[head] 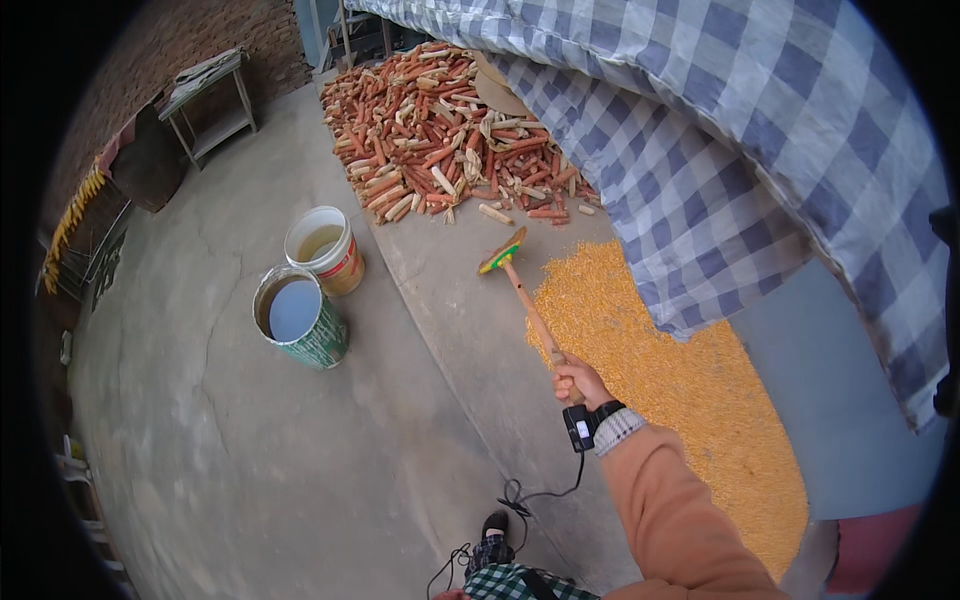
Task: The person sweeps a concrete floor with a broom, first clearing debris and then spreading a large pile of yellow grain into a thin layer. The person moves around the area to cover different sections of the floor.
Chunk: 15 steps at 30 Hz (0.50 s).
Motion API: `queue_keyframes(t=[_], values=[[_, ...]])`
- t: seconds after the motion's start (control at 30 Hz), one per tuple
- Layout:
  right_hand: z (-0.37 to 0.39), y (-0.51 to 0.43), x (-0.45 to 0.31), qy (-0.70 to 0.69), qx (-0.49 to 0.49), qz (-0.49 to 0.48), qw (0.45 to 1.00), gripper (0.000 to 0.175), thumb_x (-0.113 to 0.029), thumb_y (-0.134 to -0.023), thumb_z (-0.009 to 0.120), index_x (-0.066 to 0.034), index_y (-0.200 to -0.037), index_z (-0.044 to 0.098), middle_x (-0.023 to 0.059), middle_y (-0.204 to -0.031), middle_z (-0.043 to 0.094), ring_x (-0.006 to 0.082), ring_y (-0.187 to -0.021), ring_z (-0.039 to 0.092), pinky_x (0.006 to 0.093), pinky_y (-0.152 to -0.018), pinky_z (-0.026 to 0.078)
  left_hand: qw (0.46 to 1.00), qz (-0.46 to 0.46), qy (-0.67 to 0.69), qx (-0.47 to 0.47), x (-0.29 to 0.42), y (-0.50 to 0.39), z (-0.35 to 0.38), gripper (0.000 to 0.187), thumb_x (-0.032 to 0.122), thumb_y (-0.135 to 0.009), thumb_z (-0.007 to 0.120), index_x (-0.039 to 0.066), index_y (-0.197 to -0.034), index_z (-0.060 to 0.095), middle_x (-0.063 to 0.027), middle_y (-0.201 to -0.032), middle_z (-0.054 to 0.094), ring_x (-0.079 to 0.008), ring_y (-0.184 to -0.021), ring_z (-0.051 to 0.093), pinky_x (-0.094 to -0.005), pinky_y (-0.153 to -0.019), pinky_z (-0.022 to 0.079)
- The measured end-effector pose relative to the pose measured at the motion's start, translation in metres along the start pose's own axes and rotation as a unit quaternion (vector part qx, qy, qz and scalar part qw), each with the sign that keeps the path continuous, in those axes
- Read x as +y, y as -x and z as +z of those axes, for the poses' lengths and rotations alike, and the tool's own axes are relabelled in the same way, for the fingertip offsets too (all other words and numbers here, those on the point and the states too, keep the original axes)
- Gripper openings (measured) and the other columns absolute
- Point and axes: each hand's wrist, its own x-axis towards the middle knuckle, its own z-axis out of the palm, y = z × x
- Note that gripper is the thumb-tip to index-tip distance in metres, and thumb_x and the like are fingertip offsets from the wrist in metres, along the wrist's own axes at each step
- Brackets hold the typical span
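My right hand is closed around the wooden handle of a broom. The broom points away from me, and its brown head with green and yellow binding is over the concrete near the upper left edge of a spread of yellow corn kernels. Beyond the broom head lies a large heap of reddish and pale corn cobs. A sliver of what looks like my left hand shows at the bottom edge; its fingers are hidden. A black device with a cable is strapped at my right wrist.
Two buckets holding liquid stand left of the broom. A blue-and-white checked cloth hangs over the right side. A small table is by the brick wall. The cable trails near my foot.
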Motion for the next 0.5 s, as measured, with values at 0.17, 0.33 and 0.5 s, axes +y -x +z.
queue_keyframes(t=[0.17, 0.33, 0.5], values=[[-0.045, -0.017, -0.025, -0.196, 0.045, 0.031, 0.979, 0.006, -0.005, -0.083, 0.048, -0.0087, -0.085, 0.044, 0.0021, -0.063, 0.044, 0.0069, -0.044, 0.04, 0.0225, -0.043, 0.036, 1.0, 0.007, 0.006, 0.018, -0.002, -0.001, -0.009, 0.017, 0.019, -0.085, 0.049, 0.004, -0.09, 0.056, -0.0055, -0.073, 0.057, -0.0165, -0.065, 0.052, -0.0285, -0.059, 0.044], [-0.056, 0.024, -0.029, -0.141, 0.143, -0.061, 0.978, 0.008, -0.004, -0.082, 0.043, -0.0096, -0.085, 0.039, 0.0012, -0.059, 0.041, 0.0093, -0.045, 0.041, 0.0249, -0.042, 0.037, 0.999, -0.009, 0.025, -0.042, 0.008, -0.005, -0.001, 0.016, 0.018, -0.084, 0.05, 0.005, -0.093, 0.056, -0.0043, -0.069, 0.055, -0.0159, -0.061, 0.051, -0.0283, -0.057, 0.043], [-0.015, 0.057, -0.013, -0.013, 0.252, -0.191, 0.949, 0.041, 0.004, -0.078, 0.043, -0.0131, -0.113, 0.032, 0.0038, -0.066, 0.041, 0.0086, -0.047, 0.04, 0.0258, -0.041, 0.036, 0.999, -0.015, 0.029, -0.021, 0.011, -0.001, 0.016, 0.017, 0.019, -0.085, 0.051, 0.005, -0.094, 0.055, -0.0045, -0.069, 0.054, -0.016, -0.06, 0.051, -0.0279, -0.057, 0.043]])
